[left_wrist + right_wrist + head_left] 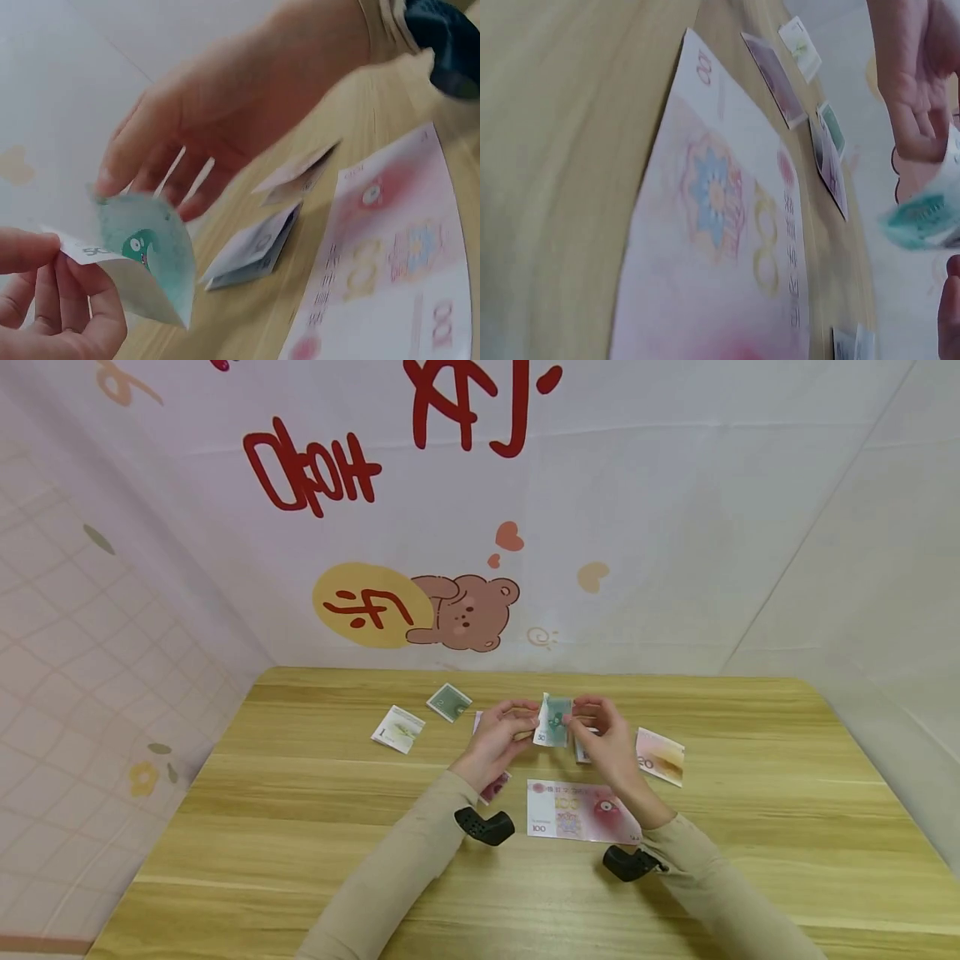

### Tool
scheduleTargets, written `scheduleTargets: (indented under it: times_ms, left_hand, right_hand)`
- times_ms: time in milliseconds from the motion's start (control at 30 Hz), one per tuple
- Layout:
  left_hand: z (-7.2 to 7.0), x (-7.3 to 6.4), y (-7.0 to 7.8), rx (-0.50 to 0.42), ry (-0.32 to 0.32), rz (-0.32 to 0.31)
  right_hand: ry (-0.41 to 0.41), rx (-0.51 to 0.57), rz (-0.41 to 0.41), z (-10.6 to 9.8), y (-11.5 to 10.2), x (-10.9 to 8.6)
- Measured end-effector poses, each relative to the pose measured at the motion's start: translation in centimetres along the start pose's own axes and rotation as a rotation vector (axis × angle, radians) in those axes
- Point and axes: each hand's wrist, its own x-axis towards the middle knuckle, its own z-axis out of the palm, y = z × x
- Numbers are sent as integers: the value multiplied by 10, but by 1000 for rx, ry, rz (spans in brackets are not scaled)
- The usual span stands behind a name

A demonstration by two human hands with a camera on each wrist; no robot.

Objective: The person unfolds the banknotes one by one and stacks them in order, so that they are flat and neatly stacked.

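Observation:
A creased green 50 banknote [556, 722] with a cartoon face is up between both hands, over the back middle of the table. My left hand [495, 743] pinches its pale left edge between thumb and fingers. At the green end, my right hand [611, 745] has its thumb on the front, with fingers behind. The left wrist view shows the note [154, 240] bent along a fold. Below the hands lies a flat pink 100 banknote [577, 812]. A folded note [585, 750] sits just under the right hand, partly covered by it.
Left of the hands lie a folded 1 note [398, 729] and a small dark green folded note [449, 702]. A folded purple note [495, 787] is half hidden by the left wrist. To the right is a brownish 20 note [660, 756]. A printed cloth [637, 527] hangs behind the wooden table [300, 827].

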Motion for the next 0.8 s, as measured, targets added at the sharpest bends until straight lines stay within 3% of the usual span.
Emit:
scheduleTargets:
  times_ms: [167,300,500,800]
  left_hand:
    - [-10,-2,2,139,75,90]
    - [-17,-4,1,269,120,148]
    - [-24,-6,-1,376,95,178]
    - [-32,-14,0,500,55,178]
  right_hand:
    - [-40,-96,-86,-16,6,-3]
    - [-61,-151,-175,-25,-8,-9]
    - [-72,-244,-240,-35,-20,-14]
    - [-146,-298,-253,-58,-8,-16]
